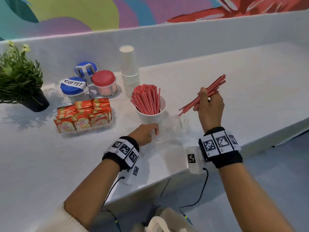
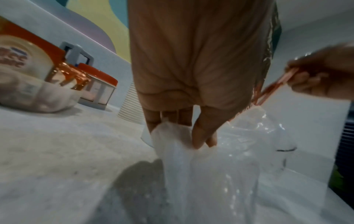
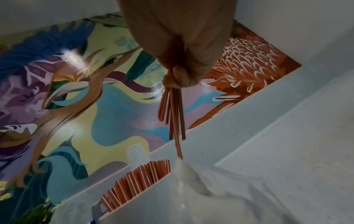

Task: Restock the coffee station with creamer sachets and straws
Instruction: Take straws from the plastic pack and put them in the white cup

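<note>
My right hand (image 1: 209, 102) grips a bundle of red-and-white straws (image 1: 214, 87) (image 3: 173, 115) in the air, just right of the white cup (image 1: 150, 116). That cup holds several more straws (image 1: 147, 99) (image 3: 138, 178). My left hand (image 1: 147, 133) (image 2: 184, 128) pinches a crumpled clear plastic bag (image 1: 168, 134) (image 2: 220, 166) lying on the counter in front of the cup. Left of the cup, a clear tray (image 1: 87, 130) holds several orange creamer sachets (image 1: 83, 118) (image 2: 21, 60).
A stack of white paper cups (image 1: 129, 71) stands behind the straw cup. Blue and red lidded jars (image 1: 87, 82) in a grey rack sit at the back left, one labelled COFFEE. A potted plant (image 1: 18, 77) stands at far left. The counter's front edge (image 1: 167, 177) runs near my wrists.
</note>
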`<state>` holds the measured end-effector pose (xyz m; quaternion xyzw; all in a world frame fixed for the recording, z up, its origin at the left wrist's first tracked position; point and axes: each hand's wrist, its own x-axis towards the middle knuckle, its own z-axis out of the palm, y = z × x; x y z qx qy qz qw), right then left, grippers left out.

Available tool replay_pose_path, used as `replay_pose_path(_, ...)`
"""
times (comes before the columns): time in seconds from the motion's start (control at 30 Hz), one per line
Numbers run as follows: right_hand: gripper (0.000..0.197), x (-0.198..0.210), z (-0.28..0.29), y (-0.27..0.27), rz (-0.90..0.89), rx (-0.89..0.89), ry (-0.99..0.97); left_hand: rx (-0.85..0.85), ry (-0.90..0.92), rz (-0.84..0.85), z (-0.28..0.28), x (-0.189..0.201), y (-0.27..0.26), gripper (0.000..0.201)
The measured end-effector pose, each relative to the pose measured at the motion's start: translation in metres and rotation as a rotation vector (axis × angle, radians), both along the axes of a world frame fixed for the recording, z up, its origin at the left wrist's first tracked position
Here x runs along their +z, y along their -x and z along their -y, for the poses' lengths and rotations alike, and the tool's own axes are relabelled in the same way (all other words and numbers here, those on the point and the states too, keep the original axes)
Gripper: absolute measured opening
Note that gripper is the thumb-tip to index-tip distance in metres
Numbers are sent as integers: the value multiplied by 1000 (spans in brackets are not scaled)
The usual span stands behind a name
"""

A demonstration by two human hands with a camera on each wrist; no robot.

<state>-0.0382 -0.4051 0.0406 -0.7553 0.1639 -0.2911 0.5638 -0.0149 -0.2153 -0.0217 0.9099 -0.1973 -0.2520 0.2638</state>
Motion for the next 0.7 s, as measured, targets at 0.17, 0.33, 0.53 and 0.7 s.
replay_pose_path(0.17,20,1,-5,-2,42,62,112,-64,-94,75,13,-7,-2,33)
replay_pose_path(0.33,14,-27,-14,-14,-180,295,376,-120,-200,266,15,-10,0,41)
replay_pose_path(0.53,17,-63,-20,-17,-386,416,363,-16,-170,440,16,-14,12,42)
replay_pose_path(0.7,19,-61,-3,-28,-407,334,453,121,18,461,11,3,9,25)
